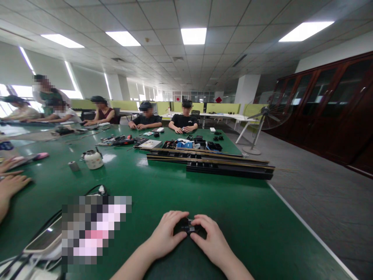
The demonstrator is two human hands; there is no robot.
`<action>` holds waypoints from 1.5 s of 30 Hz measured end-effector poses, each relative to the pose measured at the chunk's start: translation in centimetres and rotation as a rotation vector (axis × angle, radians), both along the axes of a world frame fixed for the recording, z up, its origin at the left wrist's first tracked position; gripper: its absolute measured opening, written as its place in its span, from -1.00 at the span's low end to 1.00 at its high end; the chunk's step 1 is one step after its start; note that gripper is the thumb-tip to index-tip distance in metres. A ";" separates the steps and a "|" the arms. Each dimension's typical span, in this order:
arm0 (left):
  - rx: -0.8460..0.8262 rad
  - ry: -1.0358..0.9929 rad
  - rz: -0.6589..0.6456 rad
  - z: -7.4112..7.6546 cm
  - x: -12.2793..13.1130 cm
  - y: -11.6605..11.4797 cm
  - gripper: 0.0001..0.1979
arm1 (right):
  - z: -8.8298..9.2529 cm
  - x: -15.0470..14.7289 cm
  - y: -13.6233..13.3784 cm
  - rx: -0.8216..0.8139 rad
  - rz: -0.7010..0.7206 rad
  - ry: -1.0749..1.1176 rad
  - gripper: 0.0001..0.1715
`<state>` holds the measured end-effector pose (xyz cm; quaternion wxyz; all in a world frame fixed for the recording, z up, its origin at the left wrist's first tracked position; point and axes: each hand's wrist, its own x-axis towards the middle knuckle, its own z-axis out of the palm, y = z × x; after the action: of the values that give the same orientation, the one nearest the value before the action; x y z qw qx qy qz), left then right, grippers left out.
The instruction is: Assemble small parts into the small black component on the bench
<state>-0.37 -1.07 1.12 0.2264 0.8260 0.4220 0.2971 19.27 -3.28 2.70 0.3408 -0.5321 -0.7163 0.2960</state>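
A small black object with a silvery-grey part sits low over the green table, between my two hands. My left hand curves around its left side, with thumb and fingers closed on it. From the right, my right hand grips the same piece between thumb and fingertips. Its exact kind is too small and too covered by fingers to make out.
Long black rails with thin brass-coloured rods lie across the table ahead. A white pot-shaped mug and a grey cylinder stand left. Nearer are a phone and cables. Another person's hand rests at far left.
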 end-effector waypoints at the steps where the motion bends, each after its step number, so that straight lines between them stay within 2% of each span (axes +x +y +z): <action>1: 0.000 0.004 0.006 0.0 0.0 0.0 -0.50 | -0.1 0.0 0.0 0.000 -0.003 -0.007 -0.76; 16: 0.001 0.046 0.008 0.0 -0.1 0.1 -0.61 | 0.0 -0.2 0.0 0.013 0.036 -0.024 -0.83; 28: -0.002 0.058 0.011 0.1 0.1 0.0 -0.62 | -0.2 0.3 0.6 -0.056 -0.030 0.235 -0.82; 36: -0.012 0.041 0.010 0.2 0.3 -0.1 -0.62 | -0.9 0.6 1.1 -0.088 -0.076 0.323 -0.79; 45: -0.023 0.042 0.028 0.8 0.4 -0.2 -0.65 | -1.7 0.7 1.6 -0.102 -0.125 0.506 -0.66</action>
<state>0.06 -1.31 1.96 0.2228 0.8236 0.4415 0.2779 19.96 -1.67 0.96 0.4995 -0.5007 -0.5584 0.4336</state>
